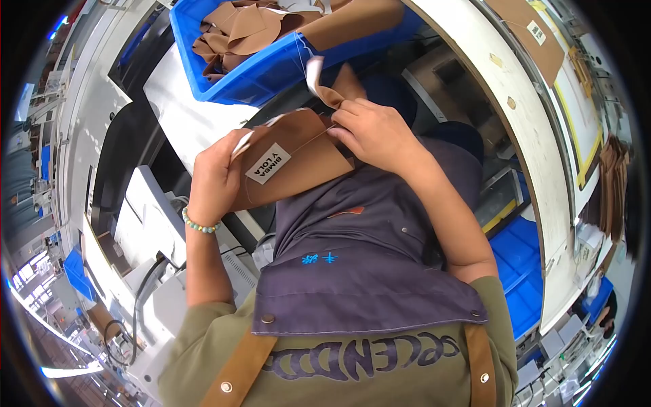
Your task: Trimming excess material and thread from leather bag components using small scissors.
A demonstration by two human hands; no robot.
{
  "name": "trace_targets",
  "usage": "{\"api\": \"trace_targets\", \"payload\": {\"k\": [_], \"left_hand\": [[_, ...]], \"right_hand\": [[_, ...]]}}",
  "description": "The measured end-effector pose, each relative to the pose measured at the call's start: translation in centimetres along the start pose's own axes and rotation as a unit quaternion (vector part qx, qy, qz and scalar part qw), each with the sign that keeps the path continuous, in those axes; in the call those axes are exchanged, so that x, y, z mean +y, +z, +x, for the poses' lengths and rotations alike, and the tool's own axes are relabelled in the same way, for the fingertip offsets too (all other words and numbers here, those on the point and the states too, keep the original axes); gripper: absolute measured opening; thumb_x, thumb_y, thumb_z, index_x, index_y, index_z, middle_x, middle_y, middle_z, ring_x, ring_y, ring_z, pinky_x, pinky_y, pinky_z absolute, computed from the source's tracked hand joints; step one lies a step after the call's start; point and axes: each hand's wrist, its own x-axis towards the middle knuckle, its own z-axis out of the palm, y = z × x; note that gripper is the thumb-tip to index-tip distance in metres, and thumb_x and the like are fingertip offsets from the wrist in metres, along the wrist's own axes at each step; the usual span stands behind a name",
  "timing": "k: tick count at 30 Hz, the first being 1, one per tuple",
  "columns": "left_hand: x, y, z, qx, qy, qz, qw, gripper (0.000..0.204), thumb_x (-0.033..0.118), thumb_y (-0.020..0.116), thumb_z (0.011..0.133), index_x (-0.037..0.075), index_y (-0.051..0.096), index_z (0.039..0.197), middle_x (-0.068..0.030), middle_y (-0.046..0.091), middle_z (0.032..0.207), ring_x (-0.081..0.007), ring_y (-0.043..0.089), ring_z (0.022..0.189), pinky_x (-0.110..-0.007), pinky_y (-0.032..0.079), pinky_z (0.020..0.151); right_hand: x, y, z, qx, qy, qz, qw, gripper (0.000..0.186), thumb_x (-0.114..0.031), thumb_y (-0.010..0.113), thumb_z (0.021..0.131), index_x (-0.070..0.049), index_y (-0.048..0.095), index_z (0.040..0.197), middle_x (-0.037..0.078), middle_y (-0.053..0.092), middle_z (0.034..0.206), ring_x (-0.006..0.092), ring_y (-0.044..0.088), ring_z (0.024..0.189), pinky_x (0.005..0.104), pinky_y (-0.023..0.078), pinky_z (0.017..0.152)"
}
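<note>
Over my lap I hold a brown leather-like panel with a white printed label on its face. My left hand is closed round its left edge, where a pale lining shows. At the upper right edge, the fingers of my right hand pinch the panel, close to a thin thread running across it. A curled brown strip with a white underside sticks up beyond the right hand. Loose pale thread trails there, by the bin's wall.
Ahead stands a blue plastic bin heaped with brown cut pieces. White machine housing and cables are at the left. A pale curved table edge runs along the right, with blue trays below it. Brown strips hang farther right.
</note>
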Motion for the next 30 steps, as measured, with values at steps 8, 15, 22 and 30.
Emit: {"api": "trace_targets", "payload": {"k": [8,15,22,30], "left_hand": [[1.1,0.3,0.8,-0.010,0.015,0.029,0.999,0.028,-0.005,0.054,0.088,0.003,0.065,0.113,-0.0231,0.068,0.094,-0.0429,0.066,0.085,-0.040,0.053,0.077],[-4.5,0.5,-0.5,0.177,-0.158,-0.126,0.963,0.033,0.020,0.055,0.106,-0.005,0.063,0.125,-0.0105,0.073,0.093,-0.0084,0.060,0.086,-0.031,0.051,0.079],[-0.4,6.4,-0.2,0.129,-0.248,-0.469,0.837,0.037,0.021,0.057,0.104,-0.001,0.059,0.133,-0.0096,0.067,0.126,-0.0159,0.065,0.113,-0.032,0.050,0.099],[-1.4,9.0,-0.6,0.052,-0.349,-0.685,0.637,0.036,0.023,0.042,0.110,0.000,0.053,0.136,-0.0138,0.063,0.131,-0.0235,0.064,0.117,-0.037,0.052,0.101]], "right_hand": [[0.6,1.3,-0.6,0.050,-0.007,-0.071,0.996,0.012,-0.017,0.067,0.091,-0.006,0.063,0.088,0.007,0.062,0.089,0.0255,0.065,0.087,0.0381,0.056,0.070],[0.6,-1.7,-0.4,0.146,0.014,-0.062,0.987,0.019,-0.019,0.065,0.094,-0.006,0.061,0.082,0.008,0.060,0.081,0.0258,0.064,0.081,0.0388,0.054,0.067],[-7.3,-2.7,0.1,0.042,-0.067,0.015,0.997,0.019,-0.021,0.066,0.093,-0.004,0.061,0.085,0.010,0.059,0.083,0.0283,0.062,0.079,0.0393,0.052,0.065],[-8.6,1.8,-0.5,-0.048,-0.103,0.095,0.989,0.020,-0.022,0.067,0.092,-0.004,0.061,0.085,0.010,0.059,0.084,0.0278,0.061,0.081,0.0393,0.051,0.072]]}}
